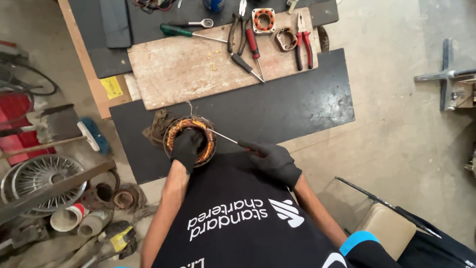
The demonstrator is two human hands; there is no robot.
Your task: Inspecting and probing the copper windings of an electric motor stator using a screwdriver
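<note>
A round motor stator with orange-copper windings rests on the black mat at the near edge of the low bench. My left hand, in a black glove, grips the stator's near side and covers part of its bore. My right hand, also gloved, holds a screwdriver with a dark red handle. Its thin metal shaft points left and its tip touches the windings on the stator's right rim. A bent wire sticks up from the stator's far side.
On the worn wooden board lie a green-handled screwdriver, a red-handled screwdriver, pliers, a wrench and a small wound coil. Wheel rim, brush, cups and scrap crowd the floor at left. A metal stand is at right.
</note>
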